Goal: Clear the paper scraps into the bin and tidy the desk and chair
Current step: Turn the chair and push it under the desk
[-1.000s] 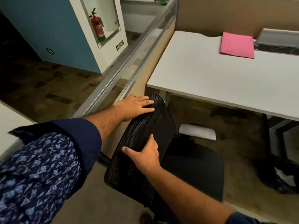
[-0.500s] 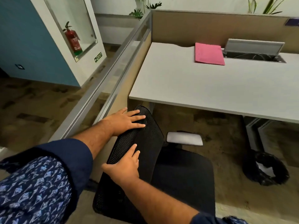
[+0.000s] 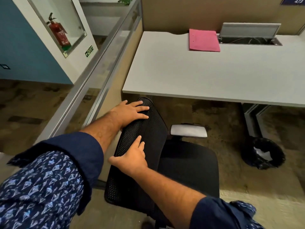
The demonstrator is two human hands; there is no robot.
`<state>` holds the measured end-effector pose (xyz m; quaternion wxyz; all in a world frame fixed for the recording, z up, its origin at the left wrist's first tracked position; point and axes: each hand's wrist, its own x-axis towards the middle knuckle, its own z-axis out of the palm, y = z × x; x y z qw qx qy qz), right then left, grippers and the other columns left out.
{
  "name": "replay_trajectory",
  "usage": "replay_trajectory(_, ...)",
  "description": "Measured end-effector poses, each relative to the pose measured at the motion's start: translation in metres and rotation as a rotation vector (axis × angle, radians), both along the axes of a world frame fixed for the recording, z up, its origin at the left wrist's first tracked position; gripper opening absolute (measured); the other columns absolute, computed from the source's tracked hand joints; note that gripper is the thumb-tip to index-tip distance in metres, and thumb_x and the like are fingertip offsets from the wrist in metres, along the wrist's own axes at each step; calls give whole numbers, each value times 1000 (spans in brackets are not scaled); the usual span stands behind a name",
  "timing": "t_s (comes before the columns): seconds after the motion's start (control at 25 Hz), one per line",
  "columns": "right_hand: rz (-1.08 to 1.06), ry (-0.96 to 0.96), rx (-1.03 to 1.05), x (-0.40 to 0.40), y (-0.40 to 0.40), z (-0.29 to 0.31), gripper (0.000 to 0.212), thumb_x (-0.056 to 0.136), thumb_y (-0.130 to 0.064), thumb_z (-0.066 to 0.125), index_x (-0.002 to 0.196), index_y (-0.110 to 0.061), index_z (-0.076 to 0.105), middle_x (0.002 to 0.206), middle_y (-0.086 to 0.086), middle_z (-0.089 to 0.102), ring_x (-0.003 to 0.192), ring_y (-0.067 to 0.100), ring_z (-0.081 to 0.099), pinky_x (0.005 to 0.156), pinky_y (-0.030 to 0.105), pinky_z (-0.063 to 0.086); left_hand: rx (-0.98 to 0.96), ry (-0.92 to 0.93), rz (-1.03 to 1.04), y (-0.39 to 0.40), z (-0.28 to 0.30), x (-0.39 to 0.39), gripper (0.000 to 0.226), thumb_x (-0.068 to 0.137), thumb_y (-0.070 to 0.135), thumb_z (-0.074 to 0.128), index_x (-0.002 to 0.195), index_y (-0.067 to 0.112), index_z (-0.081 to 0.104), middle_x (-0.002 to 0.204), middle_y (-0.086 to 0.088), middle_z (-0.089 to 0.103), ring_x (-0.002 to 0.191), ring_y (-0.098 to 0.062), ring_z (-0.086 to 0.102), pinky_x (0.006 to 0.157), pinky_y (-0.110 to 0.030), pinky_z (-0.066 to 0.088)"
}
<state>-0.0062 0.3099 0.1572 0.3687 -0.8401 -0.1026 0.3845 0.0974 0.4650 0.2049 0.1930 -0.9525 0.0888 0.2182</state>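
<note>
A black office chair (image 3: 188,164) with a mesh backrest (image 3: 153,129) stands in front of the white desk (image 3: 206,76), its seat outside the desk edge. My left hand (image 3: 132,112) lies flat over the top of the backrest, fingers spread. Lower on the same backrest, my right hand (image 3: 133,157) grips its edge. A pink folder (image 3: 203,40) lies at the back of the desk. Under the desk's right side sits a black-lined bin (image 3: 262,154) with white paper scraps (image 3: 262,153) inside.
A glass and metal partition (image 3: 99,75) runs along the left of the desk. An open cable tray (image 3: 249,39) sits at the desk's back. A grey armrest (image 3: 188,131) sticks out beside the seat. A desk leg (image 3: 252,119) stands near the bin. A fire extinguisher (image 3: 58,33) hangs at left.
The view has swung right and back, showing more of the desk and the bin. Both hands stay on the chair backrest; my right hand has slid slightly along it.
</note>
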Motion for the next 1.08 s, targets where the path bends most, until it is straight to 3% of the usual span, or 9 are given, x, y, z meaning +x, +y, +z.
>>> replay_trajectory(0.32,19,-31,-4,11,-63,-8,149,58,-60,79,166,-20,-16,176,14,-5,161,40,13,127,50,26,-130,-32,10,-52,-15,8,113,75,8,89,160,49,27,176,14,-3,163,-22,-6,122,-67,24)
replay_trajectory(0.52,35,-62,-8,27,-112,-14,154,49,-68,75,166,-21,-14,177,8,-2,161,32,15,127,48,29,-151,-89,-26,-91,-25,18,105,80,6,84,160,47,30,176,10,1,163,-25,-2,120,-71,26)
replay_trajectory(0.8,101,-31,21,38,-183,-9,149,56,-58,82,168,-23,-10,175,6,10,161,23,16,128,46,29,-70,-54,12,-154,-21,16,108,77,26,92,161,45,28,176,4,5,162,-33,3,119,-72,25)
replay_trajectory(1.08,300,-24,-20,50,-264,0,139,64,-46,86,168,-24,-4,172,3,20,156,20,27,127,40,31,-7,-85,5,-212,-22,-2,113,60,63,92,157,45,36,168,-2,27,153,-38,23,118,-71,23)
